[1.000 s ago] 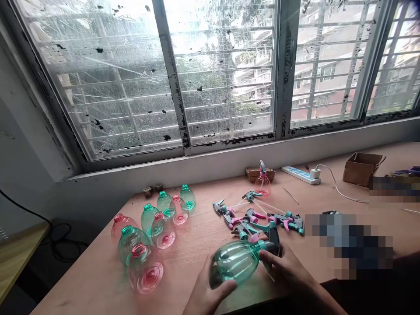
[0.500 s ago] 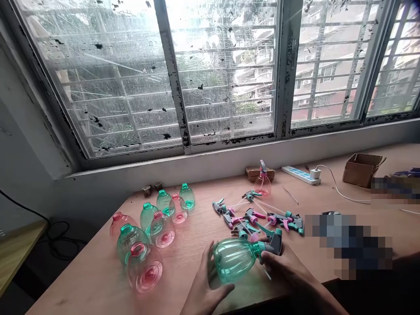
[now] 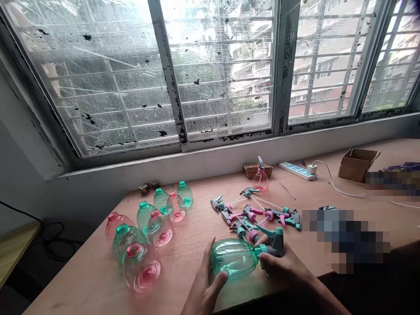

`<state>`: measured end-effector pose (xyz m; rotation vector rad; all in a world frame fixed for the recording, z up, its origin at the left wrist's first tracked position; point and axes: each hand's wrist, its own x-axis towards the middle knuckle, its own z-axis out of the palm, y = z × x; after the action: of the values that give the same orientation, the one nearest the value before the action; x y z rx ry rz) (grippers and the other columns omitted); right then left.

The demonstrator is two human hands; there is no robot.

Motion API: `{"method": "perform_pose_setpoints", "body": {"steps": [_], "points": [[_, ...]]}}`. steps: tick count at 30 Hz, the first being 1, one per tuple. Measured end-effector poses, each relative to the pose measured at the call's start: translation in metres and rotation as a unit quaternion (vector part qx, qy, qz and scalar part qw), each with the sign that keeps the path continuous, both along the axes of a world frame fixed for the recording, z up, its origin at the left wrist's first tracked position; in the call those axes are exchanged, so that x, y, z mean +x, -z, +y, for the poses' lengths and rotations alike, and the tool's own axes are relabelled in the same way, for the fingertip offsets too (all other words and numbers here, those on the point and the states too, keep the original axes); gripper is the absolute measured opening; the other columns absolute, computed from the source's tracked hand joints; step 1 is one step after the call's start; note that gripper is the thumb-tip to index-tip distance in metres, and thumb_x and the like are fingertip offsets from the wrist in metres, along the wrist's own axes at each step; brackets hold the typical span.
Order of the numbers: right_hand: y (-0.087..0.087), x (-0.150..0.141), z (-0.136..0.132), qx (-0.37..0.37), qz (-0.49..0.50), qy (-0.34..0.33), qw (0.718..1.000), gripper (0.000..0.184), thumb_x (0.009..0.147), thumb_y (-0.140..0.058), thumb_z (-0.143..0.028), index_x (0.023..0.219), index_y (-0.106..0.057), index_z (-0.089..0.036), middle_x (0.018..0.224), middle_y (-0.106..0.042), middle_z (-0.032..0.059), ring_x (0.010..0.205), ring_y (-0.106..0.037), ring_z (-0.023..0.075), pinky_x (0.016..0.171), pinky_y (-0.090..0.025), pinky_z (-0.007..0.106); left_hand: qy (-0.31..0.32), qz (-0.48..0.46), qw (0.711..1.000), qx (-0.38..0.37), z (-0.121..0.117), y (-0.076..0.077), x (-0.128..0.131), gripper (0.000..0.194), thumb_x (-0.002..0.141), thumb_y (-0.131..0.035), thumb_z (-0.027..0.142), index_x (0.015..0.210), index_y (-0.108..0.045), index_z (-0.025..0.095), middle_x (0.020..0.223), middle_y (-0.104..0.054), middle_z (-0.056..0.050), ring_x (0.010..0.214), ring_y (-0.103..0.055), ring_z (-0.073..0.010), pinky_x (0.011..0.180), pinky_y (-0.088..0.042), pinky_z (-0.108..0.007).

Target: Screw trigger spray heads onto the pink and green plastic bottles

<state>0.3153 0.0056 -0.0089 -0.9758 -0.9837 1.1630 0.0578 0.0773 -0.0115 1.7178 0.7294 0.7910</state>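
Note:
A clear green ribbed bottle (image 3: 233,259) lies on its side in my left hand (image 3: 207,280), its neck toward the right. My left thumb presses the near side near the base and the fingers go behind it. At the neck, my right hand (image 3: 278,261) grips the green-and-grey trigger sprayer (image 3: 275,243), whose green collar sits against the bottle mouth. Whether the collar is threaded on, I cannot tell. Just beyond my hands lies a loose pile of trigger sprayers (image 3: 251,213) in green, pink and grey, with thin white tubes.
Several uncapped green and pink bottles (image 3: 163,229) stand on the left of the wooden table (image 3: 85,271). A pink spray bottle (image 3: 260,180) with its head on stands at the back. Further right are a power strip (image 3: 298,171), a cardboard box (image 3: 357,165) and a blurred dark object (image 3: 357,240).
My left thumb has come in against the green bottle. A thin pale tube seen below my right hand is out of sight now. The view has shifted slightly.

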Motion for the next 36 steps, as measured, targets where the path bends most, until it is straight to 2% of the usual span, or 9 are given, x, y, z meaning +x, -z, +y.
{"method": "perform_pose_setpoints", "body": {"steps": [5,7,13,17,21,27,31,34,36], "points": [[0.0,-0.001,-0.002,-0.009,0.007,-0.003,1.0,0.046,0.066,-0.088,-0.049,0.091,-0.06,-0.021,0.058,-0.067,-0.0013,0.05,-0.054,0.0147,0.053,-0.04,0.026,0.008,-0.058,0.998,-0.035,-0.005,0.001,0.003,0.09,0.083,-0.074,0.048,0.155,-0.023,0.029,0.158,-0.041,-0.016,0.141,-0.046,-0.0361,0.118,-0.035,-0.052],[0.003,0.0,-0.002,-0.007,0.001,-0.005,1.0,0.046,0.067,-0.088,-0.048,0.092,-0.061,-0.021,0.06,-0.068,-0.0007,0.051,-0.055,0.0147,0.054,-0.04,0.026,0.002,-0.091,0.995,-0.051,-0.006,0.006,0.004,0.097,0.077,-0.081,0.043,0.154,-0.024,0.032,0.16,-0.038,-0.015,0.14,-0.047,-0.0366,0.116,-0.039,-0.052],[0.009,0.003,0.0,-0.008,-0.015,-0.018,1.0,0.044,0.069,-0.087,-0.046,0.093,-0.062,-0.019,0.062,-0.07,-0.0001,0.052,-0.054,0.0134,0.053,-0.038,0.025,0.029,-0.104,0.992,-0.067,-0.002,0.01,0.005,0.111,0.067,-0.09,0.033,0.156,-0.024,0.027,0.165,-0.027,-0.014,0.152,-0.025,-0.0374,0.124,-0.024,-0.053],[0.011,0.004,0.001,-0.002,-0.008,-0.028,1.0,0.045,0.07,-0.087,-0.046,0.095,-0.062,-0.019,0.061,-0.067,-0.0017,0.052,-0.054,0.0134,0.053,-0.038,0.025,0.067,-0.102,0.988,-0.092,-0.006,-0.004,0.003,0.114,0.068,-0.089,0.043,0.158,-0.02,0.027,0.16,-0.04,-0.015,0.15,-0.031,-0.0371,0.124,-0.023,-0.053],[0.011,0.003,0.001,0.007,0.0,-0.022,1.0,0.045,0.068,-0.088,-0.045,0.095,-0.063,-0.019,0.061,-0.066,-0.002,0.054,-0.056,0.0151,0.054,-0.039,0.026,0.075,-0.121,0.986,-0.09,-0.01,-0.015,0.003,0.103,0.076,-0.077,0.057,0.158,-0.021,0.029,0.159,-0.042,-0.014,0.15,-0.03,-0.0356,0.123,-0.028,-0.051],[0.009,0.006,0.001,-0.029,-0.028,-0.029,0.999,0.048,0.067,-0.089,-0.046,0.096,-0.063,-0.018,0.065,-0.071,0.001,0.057,-0.061,0.0166,0.057,-0.041,0.026,0.087,-0.132,0.981,-0.112,-0.009,-0.006,0.006,0.116,0.077,-0.083,0.039,0.159,-0.001,0.03,0.15,-0.052,-0.015,0.139,-0.049,-0.0344,0.117,-0.037,-0.049],[0.011,0.008,0.001,-0.014,-0.055,-0.039,0.998,0.047,0.07,-0.088,-0.045,0.097,-0.064,-0.015,0.065,-0.069,0.0009,0.059,-0.059,0.0154,0.058,-0.041,0.026,0.053,-0.121,0.988,-0.084,-0.01,0.0,0.007,0.117,0.074,-0.085,0.04,0.158,-0.005,0.03,0.157,-0.04,-0.017,0.136,-0.051,-0.0353,0.112,-0.043,-0.047],[0.012,0.008,0.001,-0.007,-0.054,-0.048,0.997,0.045,0.072,-0.086,-0.045,0.097,-0.064,-0.015,0.063,-0.065,-0.001,0.057,-0.055,0.0135,0.056,-0.039,0.026,0.06,-0.093,0.99,-0.085,-0.011,-0.005,0.005,0.118,0.072,-0.086,0.043,0.159,-0.007,0.027,0.154,-0.045,-0.018,0.138,-0.047,-0.0362,0.116,-0.038,-0.049],[0.012,0.008,0.001,-0.009,-0.054,-0.053,0.997,0.045,0.072,-0.086,-0.046,0.096,-0.064,-0.015,0.061,-0.063,-0.0022,0.055,-0.053,0.0132,0.054,-0.037,0.025,0.072,-0.088,0.989,-0.092,-0.012,-0.011,0.003,0.122,0.069,-0.086,0.05,0.159,-0.008,0.027,0.155,-0.046,-0.016,0.145,-0.038,-0.0376,0.119,-0.032,-0.052]]}}
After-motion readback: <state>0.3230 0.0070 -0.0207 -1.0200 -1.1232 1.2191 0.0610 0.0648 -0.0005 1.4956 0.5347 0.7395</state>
